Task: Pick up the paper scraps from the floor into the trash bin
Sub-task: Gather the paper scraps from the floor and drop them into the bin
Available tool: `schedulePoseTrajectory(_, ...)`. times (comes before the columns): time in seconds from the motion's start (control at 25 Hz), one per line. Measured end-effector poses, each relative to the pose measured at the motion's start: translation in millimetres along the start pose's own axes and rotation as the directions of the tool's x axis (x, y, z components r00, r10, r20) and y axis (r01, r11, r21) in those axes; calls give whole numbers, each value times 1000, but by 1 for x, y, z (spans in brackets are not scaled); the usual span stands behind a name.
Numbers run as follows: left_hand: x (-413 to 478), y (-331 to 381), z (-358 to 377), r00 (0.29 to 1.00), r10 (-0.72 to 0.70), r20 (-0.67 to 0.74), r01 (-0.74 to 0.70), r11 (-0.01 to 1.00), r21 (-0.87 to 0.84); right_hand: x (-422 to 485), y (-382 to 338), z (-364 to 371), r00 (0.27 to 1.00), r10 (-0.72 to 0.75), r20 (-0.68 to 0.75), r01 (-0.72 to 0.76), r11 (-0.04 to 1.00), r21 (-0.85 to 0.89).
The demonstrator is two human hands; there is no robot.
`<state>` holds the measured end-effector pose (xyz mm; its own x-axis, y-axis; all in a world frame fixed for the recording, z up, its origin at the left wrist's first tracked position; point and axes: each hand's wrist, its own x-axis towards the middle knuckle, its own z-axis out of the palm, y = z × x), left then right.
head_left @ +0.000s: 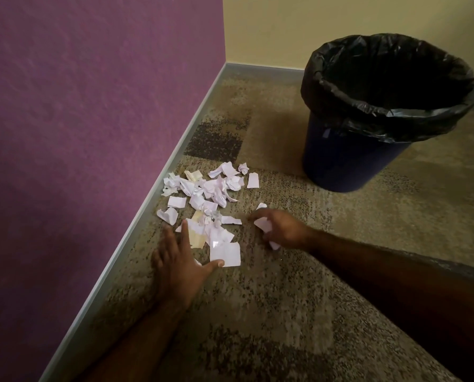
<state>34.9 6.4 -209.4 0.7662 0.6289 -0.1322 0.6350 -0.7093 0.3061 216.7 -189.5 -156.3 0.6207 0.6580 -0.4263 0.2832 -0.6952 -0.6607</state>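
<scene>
Carpet — one trash bin, left hand flat, right hand gripping paper scraps.

Carpet: paper scraps, bin (upright)

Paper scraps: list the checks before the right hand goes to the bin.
1. Right hand grips scraps: ok.
2. Trash bin upright, liner over its rim: ok.
3. Room inside the bin: cannot tell, interior dark.
4. Left hand loaded: not ok, fingers straight at the pile's edge.
5. Floor cleared: not ok, pile lies by the purple wall.
</scene>
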Motion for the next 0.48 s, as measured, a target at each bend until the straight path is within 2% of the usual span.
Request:
schedulePoseTrajectory(0.12,24,11,-8,992,62,109,-67,997,36,4,16,-24,996,88,-32,-89,994,-56)
schedulePoseTrajectory(0.28,52,26,-22,944,230,238,-252,965,67,14,14,-21,995,99,19,-92,970,-226)
schedulePoseTrajectory(0.36,57,30,-23,910,285,302,-302,953,9,16,5,-18,992,124,36,-113,969,-220)
schedulePoseTrajectory(0.48,52,39,-19,895,293,336,-265,956,-126,17,-4,-15,990,108,92,-88,975,-202)
